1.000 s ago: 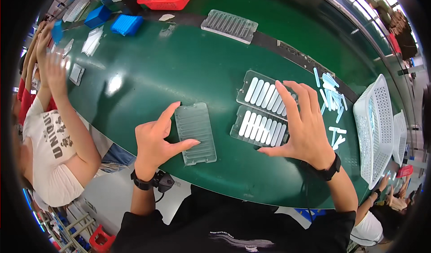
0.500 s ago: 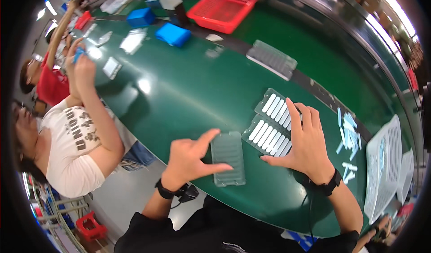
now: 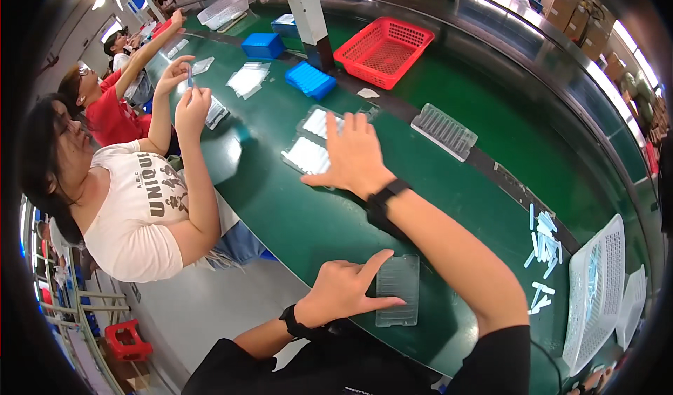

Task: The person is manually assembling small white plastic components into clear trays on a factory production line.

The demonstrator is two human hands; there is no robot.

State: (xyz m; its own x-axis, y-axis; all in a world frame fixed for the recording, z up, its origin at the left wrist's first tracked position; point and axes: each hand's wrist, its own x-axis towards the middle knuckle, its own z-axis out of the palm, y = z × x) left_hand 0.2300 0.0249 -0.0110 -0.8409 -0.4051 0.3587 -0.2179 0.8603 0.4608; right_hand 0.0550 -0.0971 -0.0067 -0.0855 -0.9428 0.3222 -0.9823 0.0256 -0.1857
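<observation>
My right hand (image 3: 356, 155) reaches far forward, fingers spread, against the right side of a clear plastic tray (image 3: 307, 155). White, stick-like pieces lie in rows in that tray's two sections; the hand covers part of it. Its thumb lies by the tray's near edge. Closer to me, my left hand (image 3: 343, 293) has thumb and index finger stretched apart and the other fingers curled, with nothing between them. Both tips reach the left side of a second clear ribbed tray (image 3: 398, 291), which shows no white pieces; whether they touch it I cannot tell.
Loose pale-blue sticks (image 3: 543, 239) and a white basket (image 3: 596, 293) are at the right. Beyond stand a ribbed clear tray (image 3: 444, 131), a red basket (image 3: 384, 51), a blue block (image 3: 310, 79) and a post (image 3: 303, 16). A co-worker (image 3: 151, 206) sits at the left.
My right hand and the filled tray have moved far forward and left along the table. My left hand stays beside the other clear tray. The whole view has shifted.
</observation>
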